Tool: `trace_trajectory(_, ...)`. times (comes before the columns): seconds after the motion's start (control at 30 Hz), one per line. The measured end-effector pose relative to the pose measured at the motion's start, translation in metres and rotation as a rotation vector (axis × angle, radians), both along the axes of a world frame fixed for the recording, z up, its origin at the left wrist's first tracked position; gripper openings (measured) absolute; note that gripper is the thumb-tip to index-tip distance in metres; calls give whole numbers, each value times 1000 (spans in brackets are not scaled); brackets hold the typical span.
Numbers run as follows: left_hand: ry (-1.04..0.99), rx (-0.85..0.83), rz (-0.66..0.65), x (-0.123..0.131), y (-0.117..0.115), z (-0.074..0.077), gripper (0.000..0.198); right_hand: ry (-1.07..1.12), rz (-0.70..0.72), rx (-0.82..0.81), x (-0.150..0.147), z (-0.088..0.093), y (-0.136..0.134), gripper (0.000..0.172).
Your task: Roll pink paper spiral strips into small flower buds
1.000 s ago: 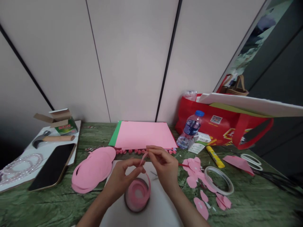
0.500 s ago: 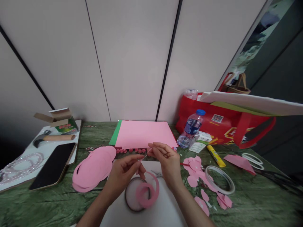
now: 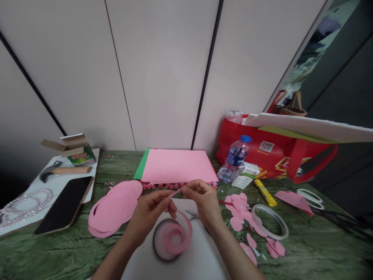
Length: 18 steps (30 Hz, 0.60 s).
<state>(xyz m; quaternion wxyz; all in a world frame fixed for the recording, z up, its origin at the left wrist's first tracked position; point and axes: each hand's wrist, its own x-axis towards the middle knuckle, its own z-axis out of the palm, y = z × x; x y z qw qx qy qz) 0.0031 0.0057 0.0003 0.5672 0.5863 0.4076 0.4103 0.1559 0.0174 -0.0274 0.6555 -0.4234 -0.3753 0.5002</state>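
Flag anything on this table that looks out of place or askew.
The water bottle sits tilted in front of the red bag, not upright. A hammer lies at the far left, odd among paper craft pieces.

Left hand (image 3: 150,213), right hand (image 3: 204,202): bare hands; forearms bare to frame edge.

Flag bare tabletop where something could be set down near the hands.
Free: front-left tabletop below the phone and pink cutout stack; front-right, beyond the tape ring. Crowded: petals and glue stick beside the right hand, which pinches the pink paper strip with the left hand.
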Motion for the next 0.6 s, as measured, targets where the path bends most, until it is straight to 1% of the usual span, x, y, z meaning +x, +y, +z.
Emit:
trace_trajectory(0.1,-5,-1,-4,-1,0,0,21,-5,21,-13,0,-3,1,13)
trace_trajectory(0.23,-25,-5,-6,-2,1,-2,22,70,64,-58,3,-8,3,12)
trace_trajectory(0.37,-46,-22,0,-2,2,-4,23,125,153,-88,7,-9,4,11)
trace_trajectory(0.47,-50,-25,13,-3,3,-5,25,144,212,-100,8,-8,5,14)
trace_trajectory(0.6,-59,-29,21,-4,4,-7,25,129,204,-103,8,-11,6,16)
